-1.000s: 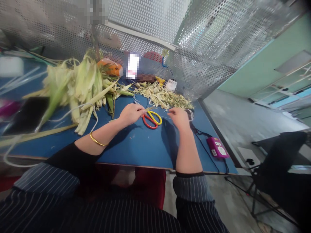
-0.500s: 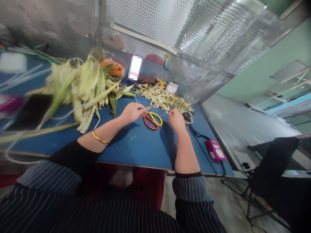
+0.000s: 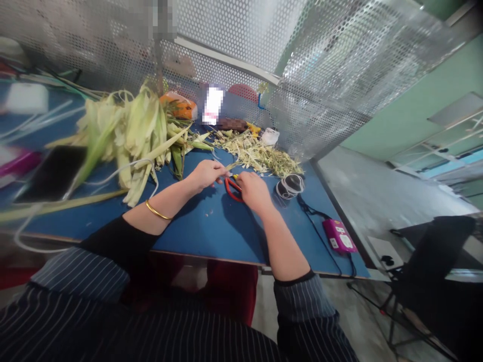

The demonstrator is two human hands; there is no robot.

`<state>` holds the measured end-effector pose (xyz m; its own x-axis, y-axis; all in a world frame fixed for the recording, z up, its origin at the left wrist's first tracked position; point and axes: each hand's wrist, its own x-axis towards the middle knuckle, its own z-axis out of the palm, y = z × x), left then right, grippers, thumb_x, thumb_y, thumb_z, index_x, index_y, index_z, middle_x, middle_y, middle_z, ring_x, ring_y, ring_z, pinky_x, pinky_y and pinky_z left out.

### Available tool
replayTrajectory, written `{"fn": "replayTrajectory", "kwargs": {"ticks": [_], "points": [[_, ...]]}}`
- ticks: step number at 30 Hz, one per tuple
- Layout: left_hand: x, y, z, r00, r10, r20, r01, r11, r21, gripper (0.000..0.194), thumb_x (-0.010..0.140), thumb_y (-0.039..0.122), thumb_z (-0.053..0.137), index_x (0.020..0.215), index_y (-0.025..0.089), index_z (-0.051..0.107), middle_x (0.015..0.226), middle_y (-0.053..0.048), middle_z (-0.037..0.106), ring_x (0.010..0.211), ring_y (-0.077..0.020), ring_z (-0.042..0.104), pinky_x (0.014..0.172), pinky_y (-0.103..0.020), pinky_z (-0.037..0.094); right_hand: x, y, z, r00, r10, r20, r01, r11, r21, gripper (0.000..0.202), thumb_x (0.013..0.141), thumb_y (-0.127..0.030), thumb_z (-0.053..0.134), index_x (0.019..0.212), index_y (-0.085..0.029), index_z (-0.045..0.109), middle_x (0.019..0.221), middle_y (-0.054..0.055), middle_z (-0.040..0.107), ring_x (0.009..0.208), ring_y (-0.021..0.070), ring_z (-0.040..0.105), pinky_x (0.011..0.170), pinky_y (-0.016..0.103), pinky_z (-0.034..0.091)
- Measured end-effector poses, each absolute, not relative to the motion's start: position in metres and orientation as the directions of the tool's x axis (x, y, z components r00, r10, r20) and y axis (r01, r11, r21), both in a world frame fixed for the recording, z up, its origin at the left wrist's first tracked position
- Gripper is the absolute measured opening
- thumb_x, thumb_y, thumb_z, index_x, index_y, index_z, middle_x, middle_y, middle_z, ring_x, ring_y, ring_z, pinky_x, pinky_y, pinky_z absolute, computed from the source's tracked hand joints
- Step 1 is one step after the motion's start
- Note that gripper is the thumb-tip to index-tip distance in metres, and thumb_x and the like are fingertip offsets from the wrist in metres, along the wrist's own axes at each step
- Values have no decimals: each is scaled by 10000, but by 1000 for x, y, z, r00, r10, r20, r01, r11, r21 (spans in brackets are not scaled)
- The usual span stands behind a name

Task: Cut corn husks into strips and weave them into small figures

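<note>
My left hand (image 3: 208, 174) is closed in a pinch on a thin strip of corn husk (image 3: 233, 165), whose end sticks out past the fingertips. Close beside it, my right hand (image 3: 254, 190) has its fingers curled together, its fingertips near those of the left. A fine thread ran from these fingers half a second ago; now the hand hides it. Scissors (image 3: 233, 191) with red and yellow handles are under and beside the right hand, which covers most of the yellow handle. Beyond both hands lies a heap of shredded husk pieces (image 3: 260, 153).
Large corn husks (image 3: 132, 130) are piled at left, near a dark phone or tablet (image 3: 51, 173) and a white cable. A thread spool (image 3: 290, 186) and a purple box (image 3: 339, 235) lie at right. A lit phone (image 3: 213, 104) stands before the perforated metal screen (image 3: 234, 30).
My right hand has moved left, toward my left hand, and now covers part of the scissors. The spool it partly hid shows fully. My left hand keeps its pinch.
</note>
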<state>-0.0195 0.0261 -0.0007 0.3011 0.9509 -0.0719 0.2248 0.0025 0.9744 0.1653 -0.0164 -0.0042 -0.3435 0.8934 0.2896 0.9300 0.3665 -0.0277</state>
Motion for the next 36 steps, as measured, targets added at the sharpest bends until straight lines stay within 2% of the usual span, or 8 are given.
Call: {"fn": "replayTrajectory", "kwargs": {"ticks": [8,15,19,22,25,29,32,36], "points": [[-22,28,-4,382,900,-209,156,161,975,115,751,223,637,678,157,697,707,-45,681,593,-109,585,425,-187,337,138,-29,-14,-620,743,255,772,635,26,231,946,-169,372,918,-158,602,953,105,666,875,212,546,815,313,389],[-26,33,-1,680,623,-386,86,455,886,65,690,133,654,704,85,695,654,-64,676,555,-119,577,549,-230,469,119,-39,-21,-780,576,246,623,751,217,254,956,-143,362,997,-116,612,986,129,652,938,222,572,939,377,390],[-25,39,-3,688,565,-456,72,572,817,162,760,192,640,642,83,655,572,-47,619,437,-81,491,436,-199,399,110,-46,-25,-812,544,211,584,760,286,266,966,-146,338,937,-124,602,934,120,639,873,217,584,847,374,426],[-28,43,-4,602,666,-441,0,552,834,214,819,181,594,632,91,646,532,-29,577,389,-49,422,372,-171,297,112,-51,-23,-830,513,219,556,788,263,279,981,-185,317,1062,-131,578,1012,125,631,797,187,580,734,335,423],[-32,49,-5,489,787,-376,-64,462,884,186,811,130,594,635,104,650,530,-22,561,434,-59,469,407,-167,326,126,-49,-19,-712,634,303,698,686,205,281,984,-221,312,1050,-167,579,1015,105,634,828,184,580,726,311,406],[-35,54,-8,446,848,-287,-108,370,923,144,772,137,649,630,118,659,560,-28,565,462,-76,481,428,-192,335,157,-30,-17,-162,948,273,987,151,62,256,912,-347,484,994,-125,582,955,140,634,892,237,585,754,320,415],[-34,53,-7,435,861,-265,-124,349,929,167,776,144,647,610,126,658,569,-29,558,462,-74,464,437,-202,334,169,-16,-16,-117,989,90,993,118,-2,297,851,-338,556,1064,-133,578,1014,135,650,951,248,596,791,316,426],[-34,46,0,381,884,-269,-100,329,939,176,766,127,646,590,130,650,576,-35,560,469,-73,455,451,-211,332,164,-12,-10,-131,991,28,991,131,-12,425,802,-211,543,1217,-131,512,1111,153,650,999,257,616,794,307,435]]}}
